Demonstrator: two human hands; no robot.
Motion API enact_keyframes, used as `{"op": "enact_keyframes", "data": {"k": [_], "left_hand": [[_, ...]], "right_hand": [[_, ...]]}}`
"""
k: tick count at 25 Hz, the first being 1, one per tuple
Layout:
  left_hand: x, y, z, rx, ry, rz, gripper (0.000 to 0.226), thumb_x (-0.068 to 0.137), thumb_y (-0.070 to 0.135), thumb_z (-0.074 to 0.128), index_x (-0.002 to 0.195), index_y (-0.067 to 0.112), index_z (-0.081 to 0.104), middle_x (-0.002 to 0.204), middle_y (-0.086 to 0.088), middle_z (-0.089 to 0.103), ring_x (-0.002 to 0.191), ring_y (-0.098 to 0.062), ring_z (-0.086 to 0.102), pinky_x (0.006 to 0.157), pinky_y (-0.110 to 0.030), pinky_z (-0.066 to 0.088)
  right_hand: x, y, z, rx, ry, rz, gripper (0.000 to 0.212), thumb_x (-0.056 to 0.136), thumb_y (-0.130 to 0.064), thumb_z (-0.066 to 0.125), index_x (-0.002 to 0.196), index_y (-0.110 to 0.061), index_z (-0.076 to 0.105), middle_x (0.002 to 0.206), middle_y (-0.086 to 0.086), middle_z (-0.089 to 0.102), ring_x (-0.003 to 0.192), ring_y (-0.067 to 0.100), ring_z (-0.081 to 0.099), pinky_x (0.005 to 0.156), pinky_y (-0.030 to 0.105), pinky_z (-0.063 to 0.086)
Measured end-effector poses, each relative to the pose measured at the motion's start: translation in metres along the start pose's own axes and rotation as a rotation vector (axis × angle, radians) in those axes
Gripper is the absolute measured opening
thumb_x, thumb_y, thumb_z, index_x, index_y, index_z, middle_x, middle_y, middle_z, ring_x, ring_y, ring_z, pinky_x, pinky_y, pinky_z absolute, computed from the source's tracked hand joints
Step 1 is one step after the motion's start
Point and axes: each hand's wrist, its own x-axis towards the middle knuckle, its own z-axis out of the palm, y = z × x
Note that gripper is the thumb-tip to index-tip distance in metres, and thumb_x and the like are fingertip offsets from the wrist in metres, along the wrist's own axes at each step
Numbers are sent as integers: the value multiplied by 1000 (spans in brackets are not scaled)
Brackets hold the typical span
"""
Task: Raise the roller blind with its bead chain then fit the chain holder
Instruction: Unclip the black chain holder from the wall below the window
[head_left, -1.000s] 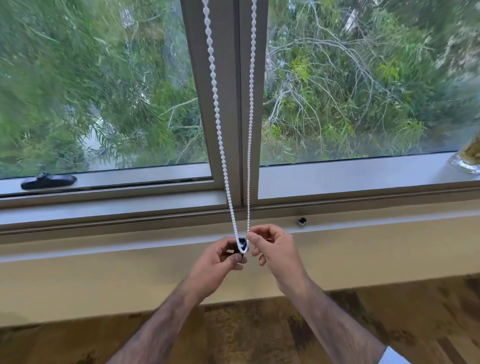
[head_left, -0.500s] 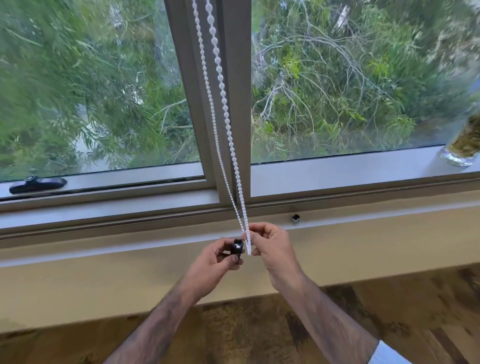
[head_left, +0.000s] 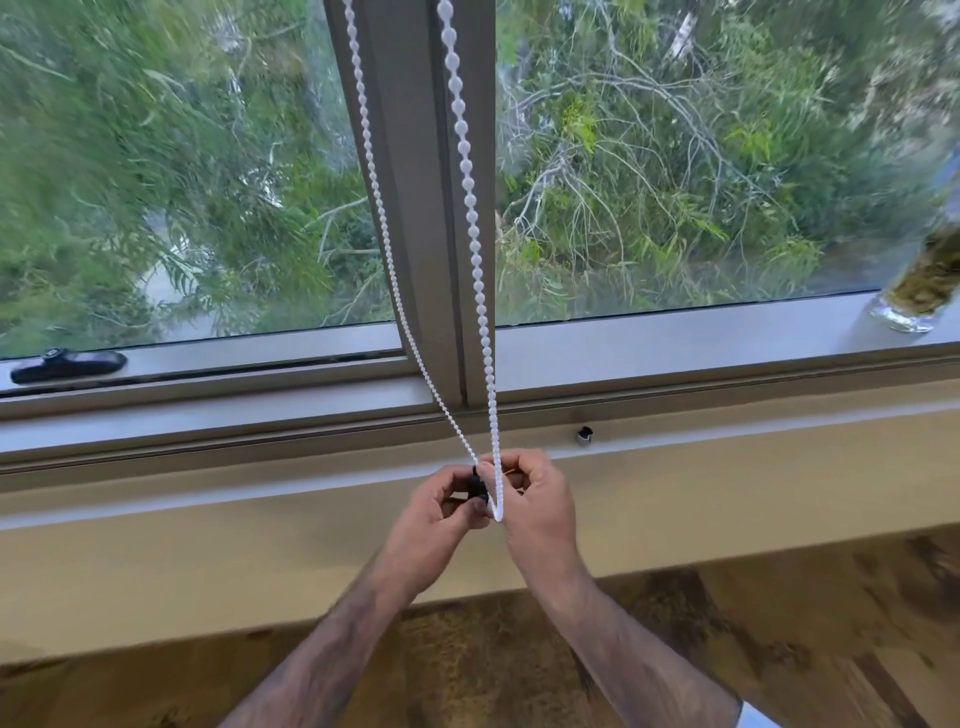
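Both hands are working right in front of the cream wall under the sill: the left hand (head_left: 434, 512) is pinching the little black chain holder (head_left: 478, 488) between thumb and fingers, and the right hand (head_left: 537, 501) is gripping the bottom loop of the white bead chain (head_left: 470, 208), whose tip is poking out just below the holder. The chain's 2 strands are hanging down across the grey window post (head_left: 415, 182), partly hiding it. Off to the sides, a black window latch (head_left: 67, 365) is sitting on the left frame, a small metal bracket (head_left: 584, 435) is sticking out of the sill just right of the hands, and a glass vase (head_left: 919, 291) is standing at the far right.
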Motion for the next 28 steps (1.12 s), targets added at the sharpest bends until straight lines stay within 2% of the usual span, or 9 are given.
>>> {"op": "enact_keyframes", "data": {"k": [2,5,6,10,15,17,21,25,28], "left_hand": [[-2,3,1,-21,-7,5,30,96,3,63,123,14,65,120,-9,74,113,-27,69,96,-42,59],[-5,10,1,-47,10,18,27,96,9,65,122,12,65,118,-8,75,112,-27,71,98,-50,57],[-5,11,1,-39,25,29,26,95,10,67,121,13,66,116,-7,76,110,-27,71,98,-51,57],[-5,11,-1,-3,46,38,24,92,15,72,115,19,67,111,-5,76,107,-27,72,99,-58,54],[-7,17,5,-64,74,49,22,91,5,71,112,9,67,104,-8,78,98,-26,76,95,-50,59],[-7,18,5,-86,73,55,21,91,4,71,111,8,68,106,-11,77,97,-29,75,93,-48,59],[-4,17,1,-135,66,49,21,91,-5,66,105,10,69,108,-11,77,96,-36,74,88,-38,62],[-3,18,-4,-146,97,52,21,91,-9,64,108,3,68,111,-20,74,97,-42,72,85,-33,63],[-4,18,-9,-154,95,52,23,91,-7,65,113,0,66,112,-19,74,98,-39,73,86,-33,62]], "right_hand": [[-3,-2,-3,-38,-5,-59,10,91,-12,70,93,-19,77,97,4,67,82,9,70,70,23,60],[-7,-3,-7,-26,-36,-80,14,91,-15,69,99,-25,75,100,1,66,85,15,71,72,36,64],[-8,-3,-8,-21,-45,-81,15,91,-16,69,99,-27,75,99,2,67,83,16,71,70,36,63],[-7,-7,-18,-41,-87,-104,17,94,-16,65,99,-28,76,99,1,69,80,16,71,65,25,57],[-3,-12,-26,-18,-139,-109,16,95,-11,64,100,-20,77,98,6,70,80,17,72,60,18,54],[0,-12,-29,4,-142,-104,15,95,-10,64,99,-19,76,96,9,71,76,15,70,57,20,55],[29,7,-56,-93,33,-75,13,96,-12,62,103,-17,72,89,8,72,74,14,67,60,29,59],[83,44,-98,-385,338,-13,13,92,-11,65,102,-15,71,97,7,73,89,25,70,70,23,53],[115,63,-116,-635,310,48,23,87,-18,72,109,-12,70,106,9,69,91,22,66,79,32,54]]}}
